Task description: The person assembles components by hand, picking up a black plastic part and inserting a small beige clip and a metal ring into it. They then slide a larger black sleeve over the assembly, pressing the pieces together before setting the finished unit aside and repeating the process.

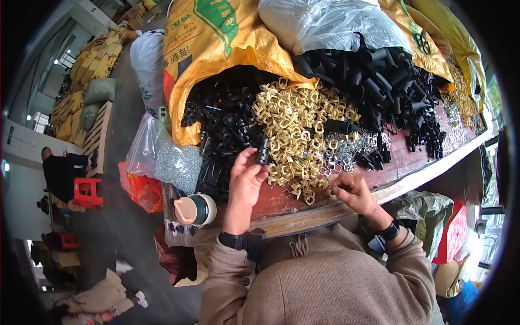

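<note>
My left hand [246, 179] pinches a small black plastic fitting [263, 153] between thumb and fingers, held upright at the left edge of a pile of pale gold ring-shaped pieces [292, 130]. To the right, my right hand [352, 192] is closed, its thumb and fingertips drawn together above the table's near edge. Whatever it may hold is too small or hidden to name. Just beyond that hand lie thin silver wire clips [344, 153]. More black fittings [227, 135] are heaped left of the gold pieces, spilling out of an orange woven sack [216, 51].
Black tubes [374, 81] spill from a whitish plastic sack [336, 24] at the back. A lidded cup [187, 210] stands at the table's near left corner, beside a clear bag of small grey parts [179, 165]. A red stool [88, 192] and a seated person [65, 173] are farther left.
</note>
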`<state>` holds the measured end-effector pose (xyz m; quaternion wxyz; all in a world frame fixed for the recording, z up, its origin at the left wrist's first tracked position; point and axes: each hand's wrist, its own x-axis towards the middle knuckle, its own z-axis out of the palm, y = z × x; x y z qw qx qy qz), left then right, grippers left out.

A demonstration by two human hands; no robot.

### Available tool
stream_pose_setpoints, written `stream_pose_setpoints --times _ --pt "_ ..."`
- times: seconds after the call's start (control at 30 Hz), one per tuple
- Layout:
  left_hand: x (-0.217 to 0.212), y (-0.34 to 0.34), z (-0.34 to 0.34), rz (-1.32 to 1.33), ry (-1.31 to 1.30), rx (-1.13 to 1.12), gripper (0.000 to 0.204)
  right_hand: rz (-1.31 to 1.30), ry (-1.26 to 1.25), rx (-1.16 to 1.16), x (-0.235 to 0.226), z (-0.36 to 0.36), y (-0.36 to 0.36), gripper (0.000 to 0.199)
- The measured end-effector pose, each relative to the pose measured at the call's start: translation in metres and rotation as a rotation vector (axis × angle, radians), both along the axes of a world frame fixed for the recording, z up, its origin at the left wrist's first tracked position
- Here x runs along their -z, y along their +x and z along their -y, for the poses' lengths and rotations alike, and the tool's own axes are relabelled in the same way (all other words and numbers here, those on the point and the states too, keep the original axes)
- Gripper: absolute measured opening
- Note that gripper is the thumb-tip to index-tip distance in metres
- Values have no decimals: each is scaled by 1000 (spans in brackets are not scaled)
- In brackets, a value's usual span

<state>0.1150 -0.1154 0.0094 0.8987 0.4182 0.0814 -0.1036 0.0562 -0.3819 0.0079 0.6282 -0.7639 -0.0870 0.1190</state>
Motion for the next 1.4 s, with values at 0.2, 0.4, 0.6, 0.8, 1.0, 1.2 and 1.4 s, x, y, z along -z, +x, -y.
stream_pose_setpoints --times 0.2,0.4,0.6,0.8,1.0,1.2,1.4 --pt "-7 -38 31 -150 -458 348 26 198 -13 -90 -31 -35 17 6" --pt "0 -49 50 -214 -279 460 23 500 -91 -129 -27 -42 16 7" --pt "5 -52 54 -219 -42 421 21 518 -176 -130 -26 -38 13 9" --pt "5 -56 53 -178 -30 455 24 589 -318 -184 -19 -37 10 12" --pt "3 -63 53 -114 115 561 27 634 -503 -315 -28 -34 10 12" --pt "9 -66 52 -138 115 663 28 585 -570 -367 -28 -36 6 12" --pt "15 -64 56 -249 -11 629 25 426 -334 -328 -20 -27 10 10"
